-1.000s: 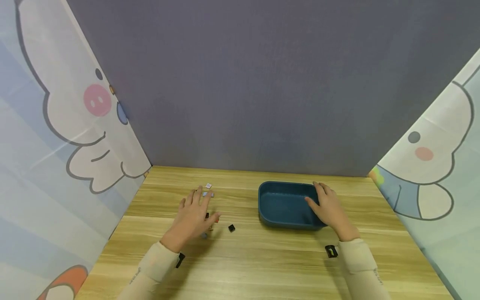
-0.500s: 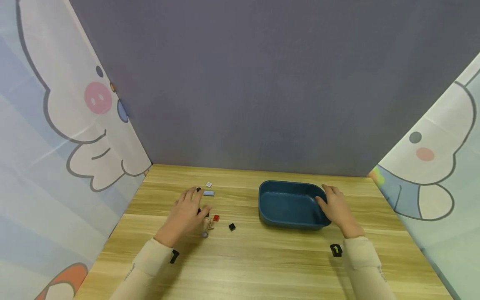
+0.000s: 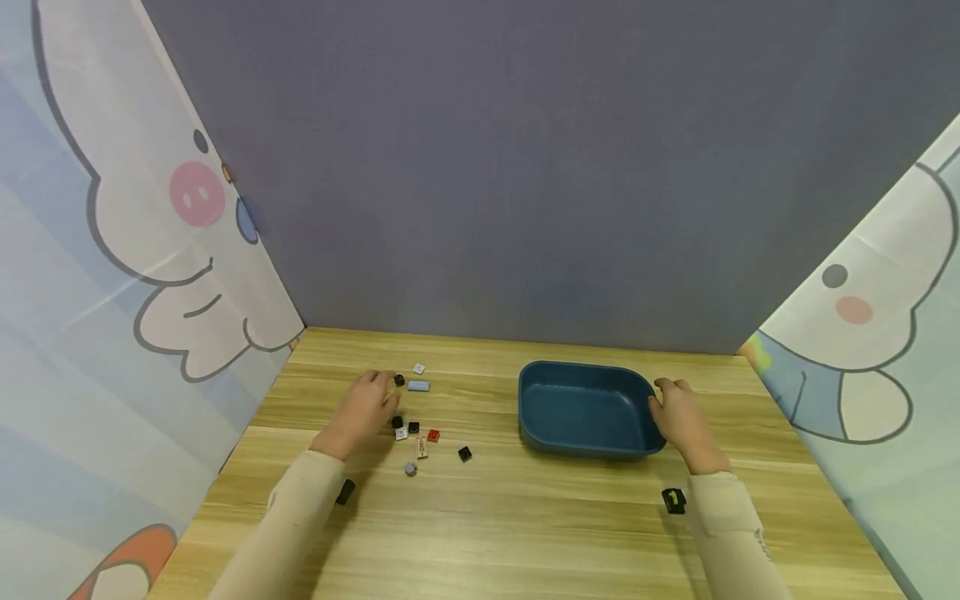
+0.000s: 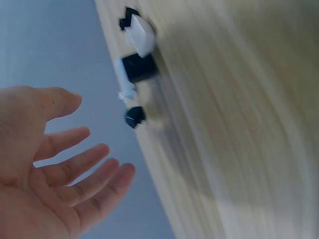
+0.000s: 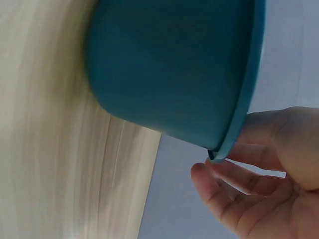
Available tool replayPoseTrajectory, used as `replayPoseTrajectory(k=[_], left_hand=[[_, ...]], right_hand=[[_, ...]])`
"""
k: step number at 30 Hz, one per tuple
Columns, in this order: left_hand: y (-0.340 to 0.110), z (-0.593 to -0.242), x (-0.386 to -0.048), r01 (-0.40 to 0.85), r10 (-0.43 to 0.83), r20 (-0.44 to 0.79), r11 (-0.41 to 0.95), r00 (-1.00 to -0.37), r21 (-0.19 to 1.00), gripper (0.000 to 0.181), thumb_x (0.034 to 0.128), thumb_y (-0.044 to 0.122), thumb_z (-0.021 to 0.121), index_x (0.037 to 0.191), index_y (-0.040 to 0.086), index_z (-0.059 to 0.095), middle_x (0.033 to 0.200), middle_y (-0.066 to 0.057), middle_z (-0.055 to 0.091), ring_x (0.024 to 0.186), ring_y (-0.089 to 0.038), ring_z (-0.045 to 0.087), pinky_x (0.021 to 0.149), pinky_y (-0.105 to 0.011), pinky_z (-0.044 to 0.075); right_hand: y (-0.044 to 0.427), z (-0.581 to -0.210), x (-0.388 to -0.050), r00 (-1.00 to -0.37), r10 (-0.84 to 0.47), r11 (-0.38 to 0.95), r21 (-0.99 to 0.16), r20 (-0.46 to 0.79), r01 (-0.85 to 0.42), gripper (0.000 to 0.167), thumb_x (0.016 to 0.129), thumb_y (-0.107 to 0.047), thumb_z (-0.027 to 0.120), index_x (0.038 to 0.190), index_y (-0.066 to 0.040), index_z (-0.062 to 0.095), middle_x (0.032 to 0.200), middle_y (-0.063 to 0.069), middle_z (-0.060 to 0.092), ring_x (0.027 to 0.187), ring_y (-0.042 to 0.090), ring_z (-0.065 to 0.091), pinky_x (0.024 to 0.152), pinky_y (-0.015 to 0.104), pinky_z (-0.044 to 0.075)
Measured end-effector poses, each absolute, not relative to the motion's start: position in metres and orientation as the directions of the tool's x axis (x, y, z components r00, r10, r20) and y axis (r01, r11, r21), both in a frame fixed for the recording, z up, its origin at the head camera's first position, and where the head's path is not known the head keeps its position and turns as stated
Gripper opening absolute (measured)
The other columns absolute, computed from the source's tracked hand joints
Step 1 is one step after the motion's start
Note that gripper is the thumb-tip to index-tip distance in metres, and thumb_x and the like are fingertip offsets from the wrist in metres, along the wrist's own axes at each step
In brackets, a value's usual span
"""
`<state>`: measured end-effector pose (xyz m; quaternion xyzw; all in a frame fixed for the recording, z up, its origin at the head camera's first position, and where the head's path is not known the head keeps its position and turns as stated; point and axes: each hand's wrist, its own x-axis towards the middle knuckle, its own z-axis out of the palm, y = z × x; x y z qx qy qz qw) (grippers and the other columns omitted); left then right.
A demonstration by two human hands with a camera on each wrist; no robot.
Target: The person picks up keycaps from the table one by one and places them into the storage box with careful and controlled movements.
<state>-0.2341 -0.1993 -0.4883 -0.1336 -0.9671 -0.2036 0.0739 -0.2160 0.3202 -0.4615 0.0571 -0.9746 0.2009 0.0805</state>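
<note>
Evidently empty, the left hand (image 3: 362, 410) has its fingers apart just left of a small black piece (image 3: 399, 380), with a light-blue bar (image 3: 418, 386) beyond that to the right. At the right end of the blue bin (image 3: 581, 421), the right hand (image 3: 684, 427) has bent fingers; whether they pinch the rim, I cannot tell. A careless fingertip could knock the black piece into the bar; sideways pressure could slide the bin.

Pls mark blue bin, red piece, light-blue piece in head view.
Blue bin (image 3: 585, 415), head view: bare inner floor.
Red piece (image 3: 433, 436), head view: middle of upper face.
Light-blue piece (image 3: 418, 386), head view: middle of upper face.
</note>
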Motion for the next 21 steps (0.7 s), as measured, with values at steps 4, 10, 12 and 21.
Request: replayPoseTrajectory(k=[4,10,12,21], left_hand=[[-0.204,-0.494,-0.250,0.267,0.214,0.175,0.884,-0.961,0.383,0.042,0.0980,0.016,0.066,0.131,-0.009,0.056,0.122,-0.032,0.058,0.104,-0.044,0.062,0.085,-0.053,0.055],[-0.207,-0.497,-0.264,0.203,0.186,0.082,0.892,-0.979,0.404,0.042,0.0986,0.015,0.065,0.131,-0.009,0.056,0.122,-0.030,0.059,0.104,-0.043,0.062,0.087,-0.053,0.054],[-0.207,-0.498,-0.267,0.189,0.183,0.055,0.893,-0.982,0.408,0.042,0.0986,0.015,0.065,0.132,-0.009,0.056,0.121,-0.030,0.059,0.105,-0.043,0.062,0.087,-0.054,0.054],[-0.208,-0.502,-0.280,0.157,0.173,-0.001,0.897,-0.985,0.412,0.041,0.0991,0.020,0.064,0.132,-0.004,0.058,0.123,-0.026,0.060,0.107,-0.041,0.061,0.087,-0.054,0.053]], right_hand=[[0.322,-0.463,-0.218,-0.980,-0.084,0.919,-0.365,0.182,-0.147,0.030,0.094,0.003,0.059,0.118,0.022,0.055,0.105,0.038,0.057,0.094,0.050,0.058,0.076,0.058,0.052],[0.325,-0.467,-0.220,-0.977,-0.080,0.912,-0.382,0.199,-0.153,0.026,0.091,0.006,0.060,0.112,0.020,0.058,0.097,0.035,0.061,0.091,0.051,0.060,0.077,0.060,0.051],[0.325,-0.466,-0.221,-0.976,-0.076,0.902,-0.402,0.205,-0.155,0.026,0.090,0.006,0.060,0.111,0.021,0.059,0.097,0.035,0.062,0.090,0.051,0.060,0.077,0.060,0.051],[0.326,-0.460,-0.222,-0.983,-0.064,0.882,-0.450,0.173,-0.137,0.027,0.092,0.005,0.061,0.115,0.019,0.059,0.101,0.035,0.064,0.085,0.047,0.064,0.070,0.056,0.054]])
